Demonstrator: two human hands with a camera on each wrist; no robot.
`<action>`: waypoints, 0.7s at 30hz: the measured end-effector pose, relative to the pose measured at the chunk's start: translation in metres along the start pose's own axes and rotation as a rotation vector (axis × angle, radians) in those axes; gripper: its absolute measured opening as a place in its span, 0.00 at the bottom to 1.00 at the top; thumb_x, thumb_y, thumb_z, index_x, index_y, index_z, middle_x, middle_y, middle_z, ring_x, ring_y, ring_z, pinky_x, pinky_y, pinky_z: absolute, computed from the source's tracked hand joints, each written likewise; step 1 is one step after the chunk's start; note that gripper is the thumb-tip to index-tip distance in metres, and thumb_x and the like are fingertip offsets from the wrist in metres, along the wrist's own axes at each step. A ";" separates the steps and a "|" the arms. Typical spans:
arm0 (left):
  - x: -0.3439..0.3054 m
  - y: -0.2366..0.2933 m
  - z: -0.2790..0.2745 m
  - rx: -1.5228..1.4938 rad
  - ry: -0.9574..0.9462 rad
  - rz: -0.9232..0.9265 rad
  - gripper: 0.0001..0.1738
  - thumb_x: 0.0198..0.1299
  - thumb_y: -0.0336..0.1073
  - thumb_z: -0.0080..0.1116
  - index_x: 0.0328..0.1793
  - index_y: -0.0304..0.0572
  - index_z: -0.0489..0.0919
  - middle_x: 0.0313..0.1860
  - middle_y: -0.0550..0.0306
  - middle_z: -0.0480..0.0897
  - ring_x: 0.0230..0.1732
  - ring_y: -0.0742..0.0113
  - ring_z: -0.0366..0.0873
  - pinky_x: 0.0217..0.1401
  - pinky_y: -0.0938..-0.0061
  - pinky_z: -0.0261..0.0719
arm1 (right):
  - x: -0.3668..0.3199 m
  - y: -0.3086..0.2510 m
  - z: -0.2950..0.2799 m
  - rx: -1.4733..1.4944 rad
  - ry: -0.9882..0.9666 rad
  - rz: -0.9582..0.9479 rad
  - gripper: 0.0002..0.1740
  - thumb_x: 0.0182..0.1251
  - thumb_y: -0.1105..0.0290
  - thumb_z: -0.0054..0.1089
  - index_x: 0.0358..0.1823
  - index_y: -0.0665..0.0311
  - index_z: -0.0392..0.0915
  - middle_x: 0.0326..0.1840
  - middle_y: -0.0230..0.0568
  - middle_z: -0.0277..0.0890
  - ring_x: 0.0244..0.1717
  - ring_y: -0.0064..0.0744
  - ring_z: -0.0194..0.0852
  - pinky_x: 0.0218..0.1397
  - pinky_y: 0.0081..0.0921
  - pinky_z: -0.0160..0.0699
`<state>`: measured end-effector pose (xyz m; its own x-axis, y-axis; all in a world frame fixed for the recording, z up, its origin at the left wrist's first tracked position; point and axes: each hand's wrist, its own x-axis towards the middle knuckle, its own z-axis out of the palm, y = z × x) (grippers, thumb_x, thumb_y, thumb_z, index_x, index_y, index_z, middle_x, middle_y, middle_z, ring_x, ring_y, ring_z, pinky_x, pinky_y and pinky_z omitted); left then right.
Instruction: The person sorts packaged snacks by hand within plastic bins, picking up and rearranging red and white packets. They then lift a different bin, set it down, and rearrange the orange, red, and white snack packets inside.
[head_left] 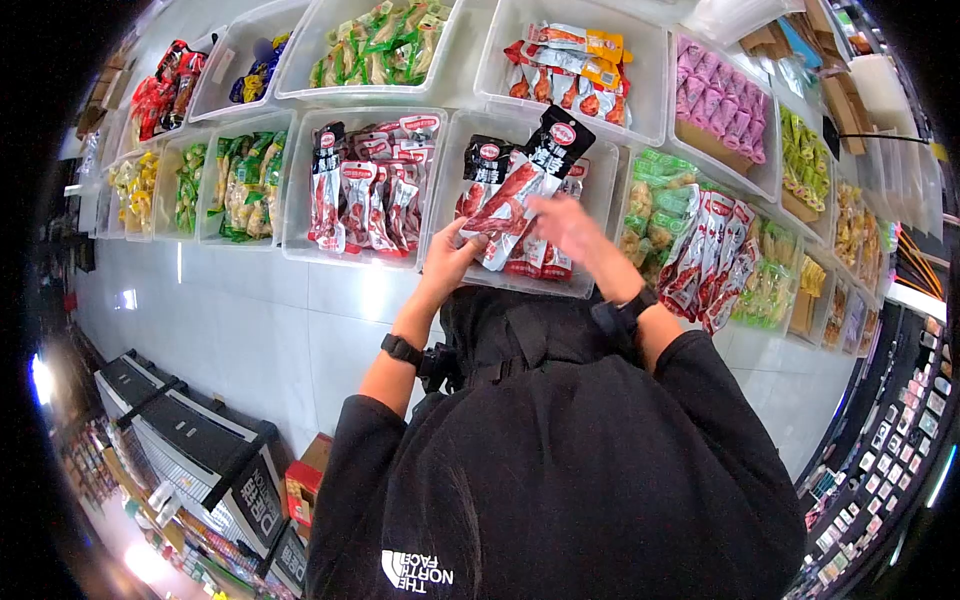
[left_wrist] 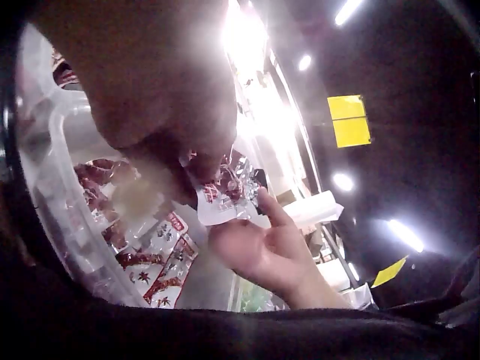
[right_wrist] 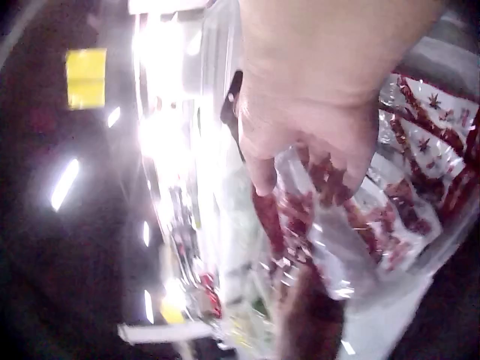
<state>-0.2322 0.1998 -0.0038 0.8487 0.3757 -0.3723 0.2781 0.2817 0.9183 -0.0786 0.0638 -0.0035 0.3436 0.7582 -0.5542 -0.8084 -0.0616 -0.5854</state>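
The black-topped snack packet (head_left: 528, 190) was held slanted above the clear plastic bin (head_left: 600, 195), its black end towards the far edge, its pale end towards the near edge. This position appeared to keep the printed front in sight and clear of the red-and-white packets (head_left: 540, 262) beneath. Similar pouches (head_left: 710, 245) lay in a fan beyond the right edge, apparently grouped to stay together. The left hand (head_left: 450, 262) was narrow, pinching the packet low on its left side between thumb and fingers. The right hand (head_left: 570, 228) was at the opposite side, fingers bent; blur prevented confirming a grip.
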 end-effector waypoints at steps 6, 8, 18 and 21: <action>0.003 -0.024 -0.008 0.257 -0.137 -0.057 0.15 0.57 0.37 0.57 0.44 0.32 0.75 0.33 0.59 0.80 0.33 0.75 0.76 0.35 0.76 0.75 | 0.001 0.008 -0.016 -0.327 0.066 0.066 0.18 0.53 0.72 0.62 0.47 0.62 0.73 0.42 0.33 0.76 0.42 0.28 0.75 0.42 0.30 0.76; 0.002 -0.027 -0.007 0.345 -0.068 -0.023 0.14 0.57 0.38 0.57 0.42 0.34 0.74 0.31 0.56 0.80 0.34 0.70 0.78 0.36 0.72 0.76 | 0.005 0.006 -0.028 -0.664 0.092 0.176 0.15 0.57 0.75 0.59 0.47 0.61 0.73 0.40 0.32 0.77 0.38 0.25 0.75 0.36 0.27 0.76; 0.017 -0.032 0.004 0.964 0.051 0.337 0.14 0.49 0.26 0.50 0.44 0.38 0.74 0.58 0.39 0.69 0.57 0.45 0.68 0.55 0.59 0.70 | 0.042 0.029 -0.041 -0.574 0.185 0.207 0.14 0.48 0.76 0.61 0.39 0.60 0.75 0.34 0.32 0.77 0.33 0.26 0.75 0.28 0.27 0.73; 0.028 -0.046 0.013 1.207 0.129 0.504 0.16 0.48 0.29 0.52 0.47 0.42 0.73 0.61 0.34 0.65 0.60 0.36 0.63 0.59 0.53 0.67 | 0.050 0.026 -0.039 -0.717 0.198 0.273 0.24 0.47 0.73 0.65 0.48 0.61 0.72 0.41 0.36 0.76 0.40 0.31 0.75 0.38 0.34 0.76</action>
<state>-0.2150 0.1857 -0.0550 0.9470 0.3067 0.0958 0.2270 -0.8498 0.4757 -0.0641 0.0743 -0.0698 0.3104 0.5304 -0.7889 -0.3945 -0.6832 -0.6145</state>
